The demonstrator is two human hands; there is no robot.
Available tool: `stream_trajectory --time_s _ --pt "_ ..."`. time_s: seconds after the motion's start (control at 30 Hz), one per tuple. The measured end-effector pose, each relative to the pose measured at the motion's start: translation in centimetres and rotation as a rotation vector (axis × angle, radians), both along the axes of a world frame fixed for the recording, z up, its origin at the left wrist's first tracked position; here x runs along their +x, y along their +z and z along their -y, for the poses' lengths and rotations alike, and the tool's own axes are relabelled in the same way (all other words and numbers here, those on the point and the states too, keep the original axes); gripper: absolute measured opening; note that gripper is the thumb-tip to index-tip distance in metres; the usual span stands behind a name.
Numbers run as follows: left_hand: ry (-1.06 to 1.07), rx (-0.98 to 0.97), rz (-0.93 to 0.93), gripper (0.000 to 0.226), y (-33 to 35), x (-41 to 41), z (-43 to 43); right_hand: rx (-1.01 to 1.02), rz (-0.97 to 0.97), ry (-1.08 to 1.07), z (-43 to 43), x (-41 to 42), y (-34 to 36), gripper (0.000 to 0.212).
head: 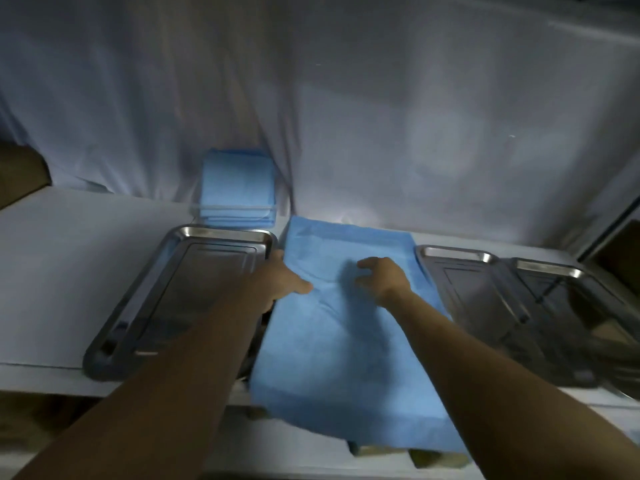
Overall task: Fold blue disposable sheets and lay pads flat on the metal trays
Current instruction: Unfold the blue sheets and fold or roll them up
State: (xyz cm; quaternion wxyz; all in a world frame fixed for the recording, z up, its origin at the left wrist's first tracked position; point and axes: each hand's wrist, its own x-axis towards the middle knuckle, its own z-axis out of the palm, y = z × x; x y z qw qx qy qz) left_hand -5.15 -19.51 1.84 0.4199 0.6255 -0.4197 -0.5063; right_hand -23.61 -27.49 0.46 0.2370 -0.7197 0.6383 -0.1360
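A blue disposable sheet [346,327] lies spread in the middle of the white table, its near edge hanging over the front. My left hand [280,282] grips the sheet's left edge, thumb on top and fingers tucked underneath. Over the sheet's upper middle, my right hand [384,277] hovers or lightly touches it with fingers loosely curled, holding nothing. A metal tray [138,306] sits bare to the left of the sheet. Two more metal trays, one [460,271] and another [554,282], stand side by side on the right.
A stack of folded blue sheets [239,187] in a clear container stands at the back, behind the left tray. A white cloth [346,116] drapes the wall behind. Bare white table surface [69,265] extends at far left.
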Motion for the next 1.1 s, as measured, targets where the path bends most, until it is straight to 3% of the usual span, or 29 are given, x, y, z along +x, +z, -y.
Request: stream_trajectory --time_s 0.1,0.23,0.4,0.5,0.6,0.63,0.7,0.9,1.0,1.1 --pt "0.037 -0.003 0.0 0.085 1.1 -1.1 -3.1 -0.134 0.154 -0.213 -3.8 -3.0 -0.3 0.032" --pt "-0.035 0.167 -0.002 0.053 1.0 -1.5 -6.6 -0.183 0.323 -0.42 -8.3 -7.0 0.5 0.025" --pt "0.031 0.126 -0.101 0.081 0.3 -2.3 -9.8 -0.076 0.336 -0.536 -13.0 -11.3 0.4 0.02" --pt "0.217 0.039 -0.143 0.039 0.7 -3.8 -11.4 0.009 0.358 -0.617 -15.1 -12.5 -0.5 0.028" --pt "0.305 0.118 -0.252 0.036 0.2 -4.3 -12.3 0.181 0.487 -0.733 -16.6 -13.0 -1.3 0.049" --pt "0.302 0.152 -0.244 0.031 0.2 -4.5 -12.8 0.236 0.573 -0.739 -17.1 -13.1 -1.6 0.043" --pt "0.312 0.176 -0.225 0.007 0.5 -4.6 -13.6 0.29 0.672 -0.712 -17.8 -13.5 -1.7 0.011" --pt "0.419 0.061 -0.237 0.024 0.6 -5.1 -14.4 -0.028 0.947 -0.799 -17.5 -14.1 0.9 0.017" --pt "0.35 0.088 -0.202 0.021 -0.5 -6.1 -15.9 0.143 0.973 -0.867 -18.3 -13.9 1.0 0.004" --pt "0.327 0.119 -0.22 0.01 -1.5 -5.9 -16.8 0.181 0.724 -0.88 -19.0 -14.2 -0.3 0.025"
